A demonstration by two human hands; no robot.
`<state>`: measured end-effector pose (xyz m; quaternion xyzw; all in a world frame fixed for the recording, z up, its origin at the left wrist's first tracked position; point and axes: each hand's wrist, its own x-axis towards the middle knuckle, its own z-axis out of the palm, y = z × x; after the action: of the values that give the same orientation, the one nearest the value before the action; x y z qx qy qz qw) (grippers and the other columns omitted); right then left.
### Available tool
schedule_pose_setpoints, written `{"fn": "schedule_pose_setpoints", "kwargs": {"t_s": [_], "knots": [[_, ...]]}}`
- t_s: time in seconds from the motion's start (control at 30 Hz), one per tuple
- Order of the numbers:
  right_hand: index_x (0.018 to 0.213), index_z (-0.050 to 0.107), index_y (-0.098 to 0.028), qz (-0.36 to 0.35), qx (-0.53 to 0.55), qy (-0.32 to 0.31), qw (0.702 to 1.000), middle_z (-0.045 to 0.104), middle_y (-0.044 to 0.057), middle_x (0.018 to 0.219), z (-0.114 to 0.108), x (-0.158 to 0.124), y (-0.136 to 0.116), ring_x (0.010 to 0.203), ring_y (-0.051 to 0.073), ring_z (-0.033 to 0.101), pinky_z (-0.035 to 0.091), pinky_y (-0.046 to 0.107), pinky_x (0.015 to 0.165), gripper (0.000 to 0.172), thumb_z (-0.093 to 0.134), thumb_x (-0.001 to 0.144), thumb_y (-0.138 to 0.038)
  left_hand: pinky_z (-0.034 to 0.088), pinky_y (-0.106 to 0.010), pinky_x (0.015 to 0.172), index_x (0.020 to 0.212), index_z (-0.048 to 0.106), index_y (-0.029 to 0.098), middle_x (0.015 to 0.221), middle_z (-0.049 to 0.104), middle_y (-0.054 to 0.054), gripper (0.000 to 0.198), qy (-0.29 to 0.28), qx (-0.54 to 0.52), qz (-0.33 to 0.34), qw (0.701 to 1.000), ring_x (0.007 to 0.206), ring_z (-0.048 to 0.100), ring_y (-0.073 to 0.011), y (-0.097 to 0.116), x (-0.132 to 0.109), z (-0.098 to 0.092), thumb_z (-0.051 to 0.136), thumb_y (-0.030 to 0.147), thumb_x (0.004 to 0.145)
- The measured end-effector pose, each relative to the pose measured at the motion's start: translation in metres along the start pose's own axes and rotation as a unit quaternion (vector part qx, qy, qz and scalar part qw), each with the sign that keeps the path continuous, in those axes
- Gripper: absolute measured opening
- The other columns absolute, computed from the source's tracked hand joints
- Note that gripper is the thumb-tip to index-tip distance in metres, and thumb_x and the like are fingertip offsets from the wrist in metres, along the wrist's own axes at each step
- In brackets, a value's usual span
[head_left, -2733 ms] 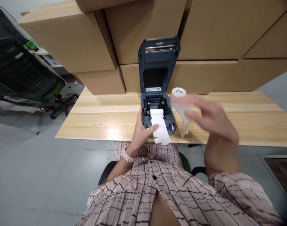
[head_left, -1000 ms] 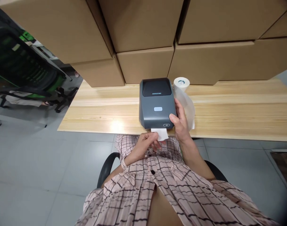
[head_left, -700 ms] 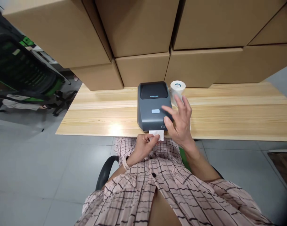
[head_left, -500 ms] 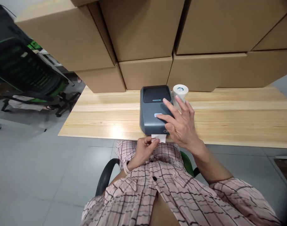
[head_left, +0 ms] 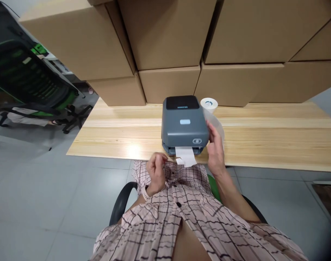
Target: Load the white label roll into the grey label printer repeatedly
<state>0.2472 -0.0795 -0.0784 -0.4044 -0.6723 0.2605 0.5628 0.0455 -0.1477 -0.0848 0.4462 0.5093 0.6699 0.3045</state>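
A dark grey label printer stands near the front edge of the table, its upper housing raised at the front over a narrow gap. From that gap a white paper strip hangs out, creased at its lower left. My left hand is just left of the strip with its fingers curled. A thin tan shape runs from its fingertips toward the paper, too blurred to name. My right hand grips the right side of the raised housing, thumb hidden. Behind it a pale paper band curves down beside a white paper roll.
Stacked cardboard boxes line the back of the wooden table. On the left are a black and green office chair and part of another person's leg. I sit in a chair with black armrests.
My right hand has moved from the printer's top to its right side, and the front of the housing has risen. My left hand has shifted left, off the paper strip, which now shows more length.
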Motion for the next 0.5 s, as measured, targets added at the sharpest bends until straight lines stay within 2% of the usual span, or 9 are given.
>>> {"fn": "schedule_pose_setpoints", "kwargs": {"t_s": [0.07,0.1,0.17,0.27,0.4,0.5], "knots": [[0.172,0.03,-0.036,0.025,0.014,0.003,1.0,0.039,0.006,0.177,0.002,-0.002,0.003,0.162,0.031,0.041,0.04,0.058,0.131,0.064,0.029,0.112,-0.06,0.059,-0.032,0.087,0.113,0.076,0.025,0.113,0.076,-0.006,0.031,0.044,0.0,0.035,0.998,0.097,0.071,-0.0167,0.001,0.012,0.0,0.054,0.047,0.108],[0.172,0.029,-0.037,0.023,0.007,-0.008,1.0,0.038,0.004,0.178,0.004,0.0,0.003,0.163,0.031,0.039,0.038,0.059,0.133,0.065,0.026,0.112,-0.062,0.059,-0.036,0.101,0.13,0.071,0.027,0.133,0.072,-0.008,0.035,0.034,0.007,0.028,0.999,0.117,0.07,-0.0196,0.001,0.02,0.002,0.053,0.048,0.109],[0.173,0.027,-0.04,-0.009,-0.013,-0.032,0.999,0.036,0.001,0.179,0.005,0.01,-0.001,0.166,0.031,0.034,0.031,0.062,0.136,0.064,0.024,0.113,-0.061,0.048,-0.043,0.123,0.148,0.061,0.031,0.161,0.057,-0.009,0.045,-0.014,0.015,-0.016,1.0,0.148,0.056,-0.0246,0.0,0.039,0.007,0.051,0.051,0.109],[0.17,0.033,-0.044,-0.076,-0.052,-0.027,0.995,0.041,-0.001,0.176,0.004,0.037,-0.008,0.167,0.032,0.031,0.026,0.065,0.137,0.06,0.026,0.113,-0.061,0.038,-0.046,0.133,0.153,0.055,0.03,0.17,0.049,-0.01,0.054,-0.061,-0.011,-0.081,0.995,0.159,0.045,-0.0278,-0.009,0.064,0.017,0.06,0.051,0.104],[0.152,0.059,-0.041,-0.087,-0.087,-0.003,0.992,0.064,0.002,0.155,-0.002,0.082,-0.009,0.163,0.032,0.038,0.029,0.065,0.135,0.058,0.028,0.111,-0.066,0.036,-0.048,0.133,0.154,0.051,0.029,0.166,0.052,-0.012,0.062,-0.087,-0.061,-0.13,0.986,0.158,0.046,-0.0287,-0.029,0.088,0.022,0.071,0.043,0.097],[0.144,0.066,-0.036,-0.092,-0.092,-0.008,0.991,0.066,0.005,0.152,-0.003,0.113,-0.001,0.159,0.032,0.043,0.031,0.065,0.134,0.059,0.03,0.111,-0.068,0.039,-0.05,0.131,0.153,0.051,0.028,0.16,0.057,-0.014,0.07,-0.105,-0.076,-0.134,0.983,0.152,0.052,-0.0297,-0.035,0.099,0.018,0.078,0.035,0.089]]}}
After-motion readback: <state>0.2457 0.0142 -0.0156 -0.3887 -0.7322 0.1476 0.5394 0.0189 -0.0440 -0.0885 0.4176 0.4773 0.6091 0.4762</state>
